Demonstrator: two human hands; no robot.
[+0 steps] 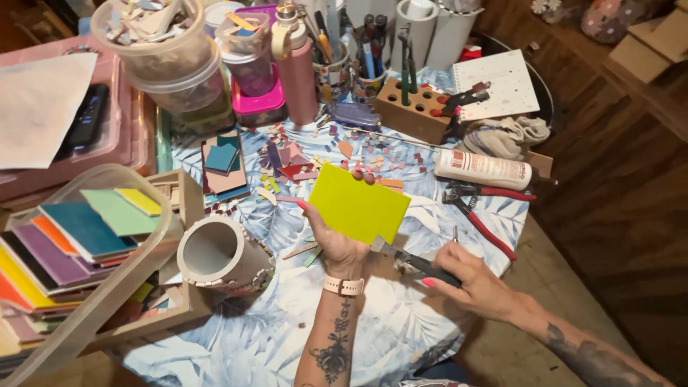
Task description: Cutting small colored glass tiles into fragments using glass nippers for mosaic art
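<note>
The left hand [337, 247] lifts a yellow-green tile [358, 203] above the table [236, 337], its fingers grasping the lower edge from behind so the flat face stays open toward the tool. The right hand [469, 276] is clenched around the dark handles of a cutting tool [416, 261], whose metal tip touches the tile's bottom corner. Small mosaic chips [373, 161] lie scattered beyond, and red-handled pliers [480, 211] rest within easy reach on the right.
</note>
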